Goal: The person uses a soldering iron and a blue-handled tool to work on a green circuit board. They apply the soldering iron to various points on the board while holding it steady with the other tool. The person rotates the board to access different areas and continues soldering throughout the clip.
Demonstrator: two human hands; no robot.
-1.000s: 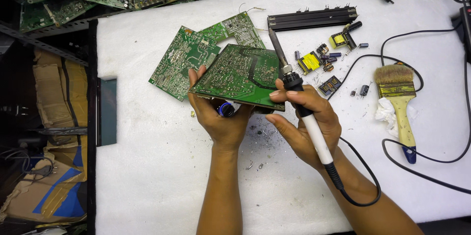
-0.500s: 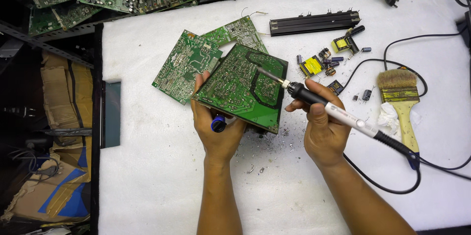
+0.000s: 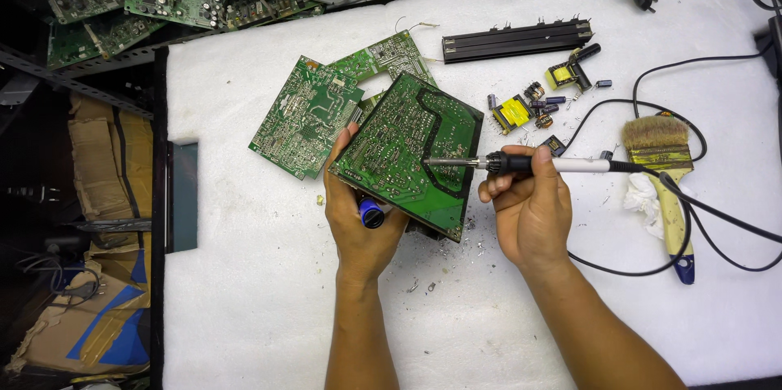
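Much of the left hand (image 3: 364, 231) is hidden under the green circuit board (image 3: 410, 151) that it props up from below: only the thumb along the board's left edge, the palm and the wrist are seen, and the fingers beneath cannot be made out. A blue cylindrical component (image 3: 371, 212) on the board's underside is seen just at the palm, and a dark part below the board's lower edge is too shadowed to be identified. The board is held tilted, solder side up, between the two hands. The right hand (image 3: 531, 209) is closed around the black grip of a soldering iron (image 3: 521, 164), thumb on top and fingers curled beneath; the metal tip is laid on the board's surface, well left of the fingertips, and the white handle and cable run off to the right. Two further green boards (image 3: 307, 116) are counted lying flat just beyond the left thumb, one partly covered by the held board. Beyond the right fingers, two yellow transformers (image 3: 513, 111) and several small loose parts, too small to be counted, are scattered. One paintbrush (image 3: 664, 170) lies to the right, with a crumpled white tissue (image 3: 645, 192) touching it.
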